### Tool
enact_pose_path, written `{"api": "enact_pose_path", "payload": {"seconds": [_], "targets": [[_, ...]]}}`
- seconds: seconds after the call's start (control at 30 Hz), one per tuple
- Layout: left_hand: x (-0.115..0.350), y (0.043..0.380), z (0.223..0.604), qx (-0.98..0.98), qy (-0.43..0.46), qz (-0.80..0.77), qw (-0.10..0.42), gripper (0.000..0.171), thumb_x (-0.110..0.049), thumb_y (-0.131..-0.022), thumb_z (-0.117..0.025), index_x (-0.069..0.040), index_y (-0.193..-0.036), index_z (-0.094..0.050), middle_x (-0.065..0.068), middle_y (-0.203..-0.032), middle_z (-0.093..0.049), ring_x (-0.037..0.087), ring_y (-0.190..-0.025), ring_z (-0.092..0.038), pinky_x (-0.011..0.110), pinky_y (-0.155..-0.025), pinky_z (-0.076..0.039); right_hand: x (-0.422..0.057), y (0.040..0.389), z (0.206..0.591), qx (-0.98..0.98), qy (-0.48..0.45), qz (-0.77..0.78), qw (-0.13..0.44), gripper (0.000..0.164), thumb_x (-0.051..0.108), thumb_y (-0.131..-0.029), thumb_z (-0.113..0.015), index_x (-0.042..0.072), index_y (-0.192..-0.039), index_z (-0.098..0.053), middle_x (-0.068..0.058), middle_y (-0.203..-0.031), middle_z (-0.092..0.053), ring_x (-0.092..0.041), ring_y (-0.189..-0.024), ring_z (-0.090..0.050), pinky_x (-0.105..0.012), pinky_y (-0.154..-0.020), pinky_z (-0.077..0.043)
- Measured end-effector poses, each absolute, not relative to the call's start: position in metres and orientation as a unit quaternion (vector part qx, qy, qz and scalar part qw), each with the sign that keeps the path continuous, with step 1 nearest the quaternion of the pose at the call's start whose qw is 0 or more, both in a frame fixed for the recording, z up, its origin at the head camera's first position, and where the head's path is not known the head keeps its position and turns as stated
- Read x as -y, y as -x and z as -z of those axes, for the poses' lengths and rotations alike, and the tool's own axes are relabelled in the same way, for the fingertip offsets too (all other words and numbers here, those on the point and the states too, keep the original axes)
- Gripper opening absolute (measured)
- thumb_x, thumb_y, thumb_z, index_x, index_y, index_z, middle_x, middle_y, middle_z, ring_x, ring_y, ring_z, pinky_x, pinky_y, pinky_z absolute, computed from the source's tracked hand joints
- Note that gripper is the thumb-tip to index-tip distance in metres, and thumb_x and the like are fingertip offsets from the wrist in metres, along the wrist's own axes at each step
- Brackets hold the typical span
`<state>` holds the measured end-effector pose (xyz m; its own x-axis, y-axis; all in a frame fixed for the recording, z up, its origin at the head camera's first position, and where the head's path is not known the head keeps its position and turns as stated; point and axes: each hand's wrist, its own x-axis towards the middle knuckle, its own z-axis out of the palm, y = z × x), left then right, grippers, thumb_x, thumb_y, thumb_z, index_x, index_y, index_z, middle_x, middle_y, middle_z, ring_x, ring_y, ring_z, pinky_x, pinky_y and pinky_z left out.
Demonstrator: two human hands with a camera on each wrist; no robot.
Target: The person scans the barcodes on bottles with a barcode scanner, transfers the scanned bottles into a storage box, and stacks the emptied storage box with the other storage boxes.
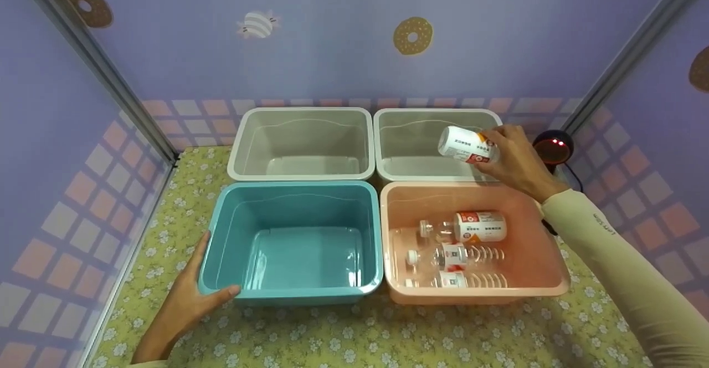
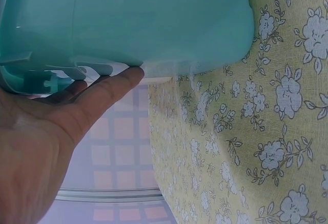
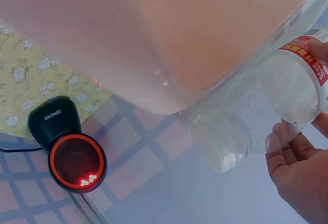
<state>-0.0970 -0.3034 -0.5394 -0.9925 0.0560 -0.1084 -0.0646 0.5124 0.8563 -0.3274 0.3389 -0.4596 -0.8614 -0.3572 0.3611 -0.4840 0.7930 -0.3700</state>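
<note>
My right hand (image 1: 518,160) grips a clear plastic bottle (image 1: 468,144) with a white, red and orange label. The bottle is tilted over the front of the right grey bin, base toward the left. In the right wrist view, its clear neck and whitish cap (image 3: 220,139) show beyond the fingers. My left hand (image 1: 191,296) rests at the front left corner of the blue bin (image 1: 299,296). Its thumb lies at the front rim; in the left wrist view straight fingers (image 2: 110,90) touch the outer wall. Inside the pink bin (image 1: 476,297) lie a similar labelled bottle (image 1: 481,227) and two ribbed bottles (image 1: 454,255).
Behind stand a left grey bin (image 1: 302,177) and a right grey bin (image 1: 410,175), rims close together. A black scanner (image 1: 554,147) with red lights and a cable stands right of the bins. Patterned walls enclose the flowered tablecloth (image 1: 310,337).
</note>
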Motion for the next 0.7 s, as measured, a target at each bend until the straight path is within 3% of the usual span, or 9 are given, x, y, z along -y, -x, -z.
{"api": "enact_pose_path", "payload": {"seconds": [0.1,0.33,0.5,0.7], "targets": [[0.304,0.096,0.537,-0.872,0.005,-0.484,0.065,0.125,-0.032,-0.096,-0.085,-0.034,-0.177,0.010,0.031,-0.181,-0.003,0.069,-0.156,-0.021,0.089,-0.113,-0.029,-0.336,0.330,0.457,0.939,-0.226,-0.225,0.130,0.065,0.007,-0.086,-0.095,-0.008,-0.143,-0.066,-0.034,-0.134,-0.058,-0.047,-0.120,-0.052,-0.061,-0.093,-0.051],[0.308,0.095,0.534,-0.867,0.005,-0.495,0.060,0.126,-0.025,-0.096,-0.086,-0.033,-0.178,0.010,0.034,-0.180,-0.005,0.069,-0.151,-0.032,0.083,-0.111,-0.040,-0.322,0.341,0.453,0.942,-0.233,-0.217,0.103,0.065,0.011,-0.089,-0.094,-0.005,-0.145,-0.065,-0.032,-0.137,-0.057,-0.047,-0.122,-0.053,-0.063,-0.092,-0.053],[0.307,0.094,0.535,-0.870,0.002,-0.488,0.068,0.127,-0.023,-0.096,-0.085,-0.031,-0.178,0.011,0.032,-0.180,-0.001,0.070,-0.155,-0.021,0.089,-0.111,-0.033,-0.318,0.348,0.456,0.944,-0.248,-0.193,0.097,0.066,0.014,-0.087,-0.096,-0.005,-0.142,-0.067,-0.029,-0.133,-0.060,-0.046,-0.123,-0.053,-0.062,-0.095,-0.053],[0.303,0.097,0.536,-0.871,0.000,-0.487,0.067,0.126,-0.027,-0.096,-0.085,-0.032,-0.178,0.011,0.031,-0.181,-0.002,0.069,-0.156,-0.020,0.090,-0.111,-0.031,-0.317,0.356,0.455,0.943,-0.264,-0.187,0.078,0.065,0.010,-0.086,-0.095,-0.006,-0.142,-0.067,-0.030,-0.129,-0.060,-0.046,-0.121,-0.054,-0.064,-0.098,-0.053]]}}
